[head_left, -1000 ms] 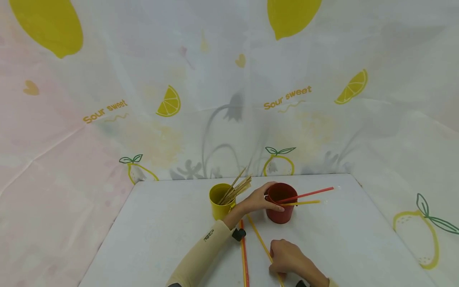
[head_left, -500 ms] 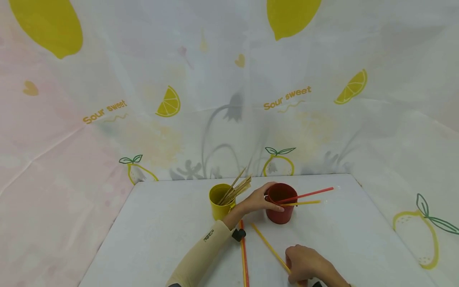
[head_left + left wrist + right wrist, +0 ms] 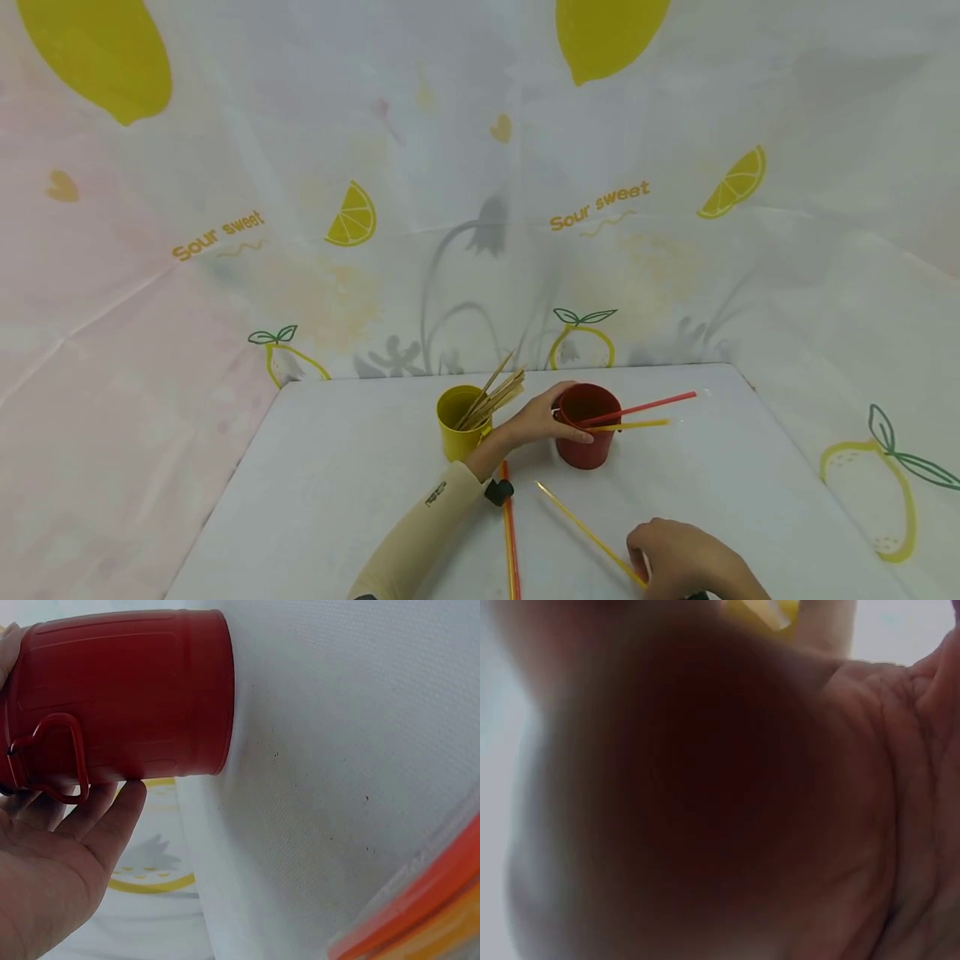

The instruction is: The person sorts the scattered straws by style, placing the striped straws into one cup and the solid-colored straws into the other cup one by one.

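My left hand (image 3: 551,418) holds a small red metal bucket (image 3: 585,452), thumb at the near rim and fingers round its side. In the left wrist view the bucket (image 3: 127,697) shows its wire handle, with fingers under its wall. A red straw (image 3: 652,405) and a yellow straw (image 3: 641,424) lean out of it to the right. At the lower right, my right hand (image 3: 686,554) pinches the near end of another yellow straw (image 3: 585,529), which slants toward the back left. The right wrist view is mostly blurred palm, its fingertips hidden.
Left of the red bucket stands a yellow bucket (image 3: 453,442) with several thin wooden sticks (image 3: 493,402). A red straw (image 3: 512,533) and a yellow straw lie side by side below the left forearm. A lemon-print cloth (image 3: 465,208) rises behind the white table (image 3: 315,483).
My right hand has moved right and toward the front edge, drawing the yellow straw along with it. The left hand and the red bucket have stayed in place.
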A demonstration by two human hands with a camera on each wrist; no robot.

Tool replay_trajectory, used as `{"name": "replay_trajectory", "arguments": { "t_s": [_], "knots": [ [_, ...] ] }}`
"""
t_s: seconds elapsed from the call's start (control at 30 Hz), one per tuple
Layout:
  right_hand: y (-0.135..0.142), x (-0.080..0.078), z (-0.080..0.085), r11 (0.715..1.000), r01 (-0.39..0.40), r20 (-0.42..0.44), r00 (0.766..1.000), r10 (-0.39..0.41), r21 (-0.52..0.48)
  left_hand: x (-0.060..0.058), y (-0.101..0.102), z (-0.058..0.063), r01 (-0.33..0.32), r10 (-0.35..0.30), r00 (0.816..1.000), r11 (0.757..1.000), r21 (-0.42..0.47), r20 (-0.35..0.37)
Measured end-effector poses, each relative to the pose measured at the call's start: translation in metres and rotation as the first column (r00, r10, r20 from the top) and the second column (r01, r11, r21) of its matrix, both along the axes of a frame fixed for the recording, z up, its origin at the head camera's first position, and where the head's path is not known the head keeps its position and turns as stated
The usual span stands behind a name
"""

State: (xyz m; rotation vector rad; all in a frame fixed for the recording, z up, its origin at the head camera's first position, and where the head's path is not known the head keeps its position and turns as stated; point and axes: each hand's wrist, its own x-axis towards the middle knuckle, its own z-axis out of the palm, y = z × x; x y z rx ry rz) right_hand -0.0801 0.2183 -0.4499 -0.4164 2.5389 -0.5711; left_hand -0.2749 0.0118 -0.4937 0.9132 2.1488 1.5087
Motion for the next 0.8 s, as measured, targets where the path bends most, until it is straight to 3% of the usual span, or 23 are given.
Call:
{"name": "replay_trajectory", "arguments": {
  "t_s": [0.13, 0.4, 0.63, 0.8],
  "knots": [
    [0.008, 0.001, 0.012, 0.994, -0.053, -0.031, 0.998, 0.050, -0.098, 0.000, 0.000, -0.001, -0.007, 0.007, 1.000, 1.000, -0.004, -0.002],
    [0.014, -0.008, 0.029, 0.952, -0.076, 0.026, 0.996, 0.088, -0.298, 0.003, -0.001, 0.003, 0.000, -0.001, 0.999, 1.000, 0.029, 0.038],
    [0.017, -0.017, 0.041, 0.937, -0.103, -0.088, 0.993, 0.077, -0.334, 0.002, -0.001, 0.001, -0.027, 0.027, 1.000, 1.000, -0.001, 0.013],
    [0.018, -0.022, 0.049, 0.928, -0.098, -0.196, 0.980, 0.027, -0.359, 0.001, 0.000, -0.001, -0.016, 0.016, 1.000, 1.000, -0.004, 0.003]
  ]
}}
